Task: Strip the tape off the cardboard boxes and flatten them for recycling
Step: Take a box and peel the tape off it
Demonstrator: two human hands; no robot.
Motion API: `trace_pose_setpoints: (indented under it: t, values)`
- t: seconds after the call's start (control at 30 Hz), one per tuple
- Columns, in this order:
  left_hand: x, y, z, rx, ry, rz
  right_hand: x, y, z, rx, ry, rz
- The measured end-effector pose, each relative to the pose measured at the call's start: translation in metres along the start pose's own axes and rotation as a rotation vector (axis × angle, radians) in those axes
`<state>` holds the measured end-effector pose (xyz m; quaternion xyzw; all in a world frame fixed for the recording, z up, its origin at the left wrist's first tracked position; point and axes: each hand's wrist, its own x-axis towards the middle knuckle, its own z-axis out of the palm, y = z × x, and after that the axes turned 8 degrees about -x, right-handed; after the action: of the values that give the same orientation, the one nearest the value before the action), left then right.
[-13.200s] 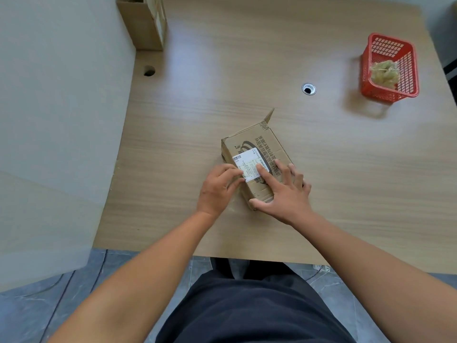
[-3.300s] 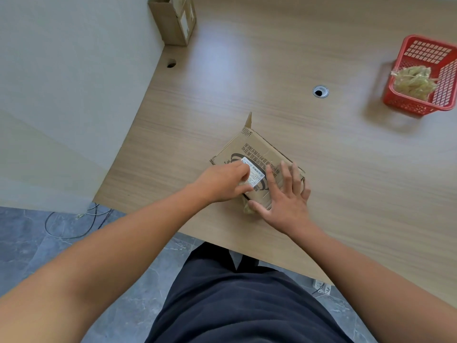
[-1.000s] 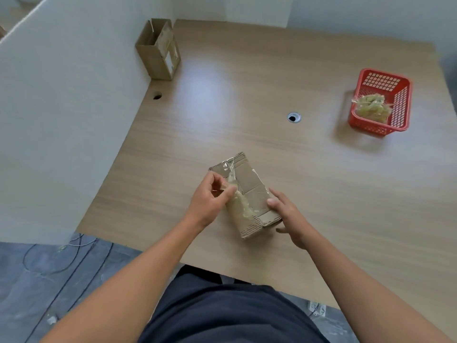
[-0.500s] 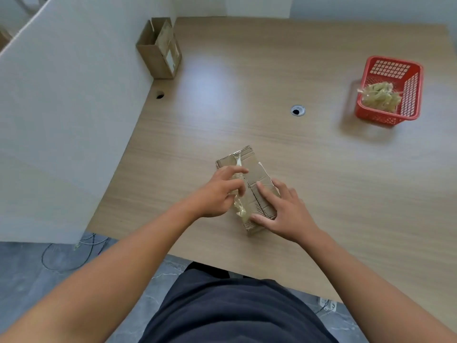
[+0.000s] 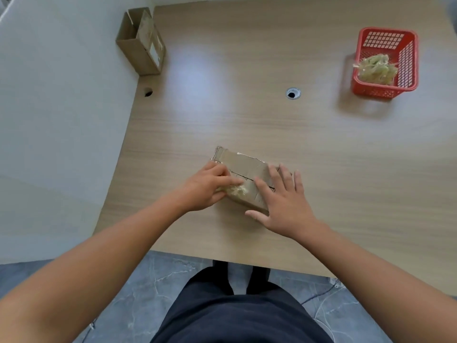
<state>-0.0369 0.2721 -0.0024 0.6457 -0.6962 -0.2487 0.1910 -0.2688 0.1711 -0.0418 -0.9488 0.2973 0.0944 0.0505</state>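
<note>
A small brown cardboard box lies on the wooden desk near its front edge, its taped seam facing up. My left hand is at the box's near left side, fingers curled around a crumpled wad of clear tape that still hangs on the box. My right hand lies flat on the box's right end, fingers spread, pressing it down.
A red plastic basket holding a heap of stripped tape sits at the far right. Another cardboard box stands upright at the far left against a white partition. A cable hole lies mid-desk.
The box has been laid flatter on the desk with its long side turned across me. My right hand has spread flat on it, and my left hand has gathered the tape wad lower.
</note>
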Motion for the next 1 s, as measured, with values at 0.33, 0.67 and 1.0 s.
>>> trace_pose_setpoints:
  t: [0.33,0.67,1.0]
  values:
    - [-0.012,-0.036,-0.003,-0.220,-0.023,0.119,0.022,0.005,-0.014,0.005,-0.117,0.074]
    - [0.003,-0.032,0.000,-0.115,0.115,0.155,0.029,0.008,-0.035,0.165,-0.249,0.072]
    - [0.040,-0.038,-0.032,-0.470,-0.018,-0.188,0.008,-0.052,-0.013,0.162,0.309,0.323]
